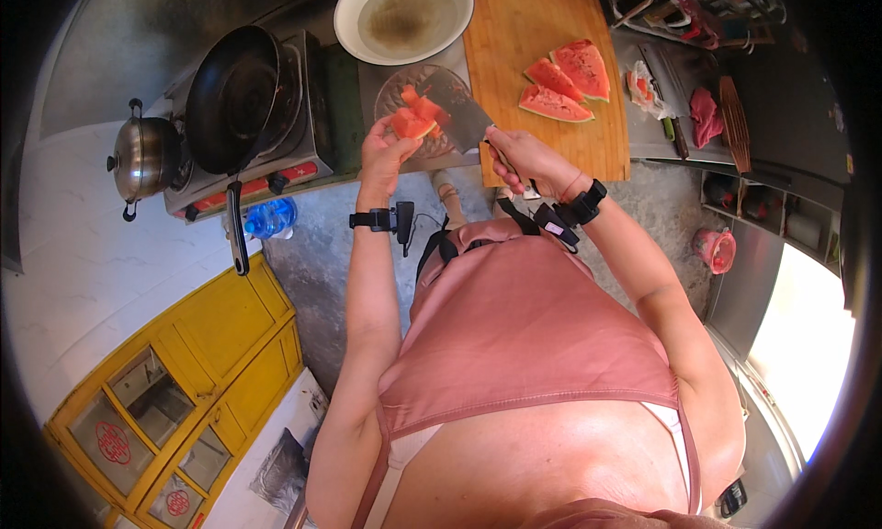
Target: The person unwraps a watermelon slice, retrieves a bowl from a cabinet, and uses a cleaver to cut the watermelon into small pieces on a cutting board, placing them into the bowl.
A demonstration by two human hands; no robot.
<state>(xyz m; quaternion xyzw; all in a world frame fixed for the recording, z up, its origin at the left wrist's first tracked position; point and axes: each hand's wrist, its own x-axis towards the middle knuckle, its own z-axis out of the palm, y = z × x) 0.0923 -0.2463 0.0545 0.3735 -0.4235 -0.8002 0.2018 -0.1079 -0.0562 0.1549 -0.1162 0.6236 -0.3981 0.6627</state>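
Over a clear glass bowl [387,91], my left hand [387,150] grips a piece of watermelon [412,123] with a strip of rind. My right hand [527,160] is closed around the handle of a broad-bladed cleaver [463,115]. Its blade reaches over the bowl's right side, close to the red watermelon flesh. Cut chunks [411,95] show behind the held piece; the blade and my left hand partly hide the bowl's contents. To the right, several watermelon wedges [558,81] lie on a wooden cutting board [506,53].
A white basin [344,39] with murky water stands behind the bowl. At left, a black frying pan [231,101] and a steel pot [146,158] sit on a gas stove [303,143]. Knives [679,132] and a pink cloth [706,119] lie right of the board.
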